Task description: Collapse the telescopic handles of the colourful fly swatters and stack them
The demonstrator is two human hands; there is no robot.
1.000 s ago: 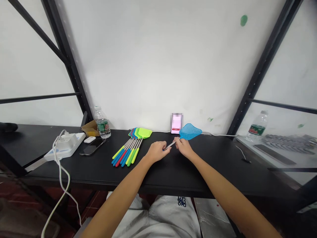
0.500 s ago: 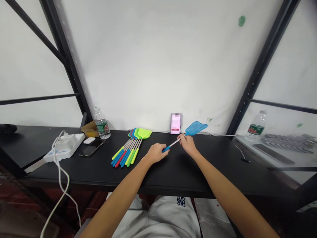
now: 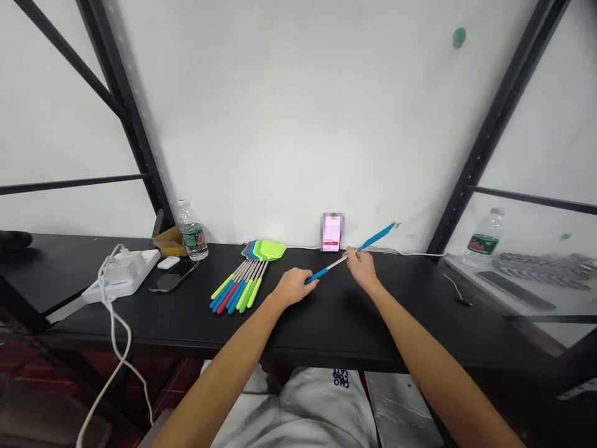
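Observation:
A blue fly swatter (image 3: 336,264) with a metal shaft is held slantwise over the black table, its head up to the right and seen nearly edge-on. My left hand (image 3: 293,286) is closed round the end of its blue handle. Near the base of the head, my right hand (image 3: 361,266) pinches the shaft. To the left of my left hand, several fly swatters (image 3: 252,274) lie in an overlapping fan, with yellow, blue, red and green handles pointing toward me and their heads by the wall.
A lit phone (image 3: 331,233) leans at the wall behind my hands. On the left are a water bottle (image 3: 193,231), a cardboard box (image 3: 168,241), a dark phone (image 3: 174,277), a white earbud case (image 3: 168,263) and a power strip (image 3: 128,280). A short cable (image 3: 459,297) lies at right.
The held swatter has turned about its shaft, so its head went from broad to nearly edge-on. My right hand has shifted slightly right, and more of the blue handle shows.

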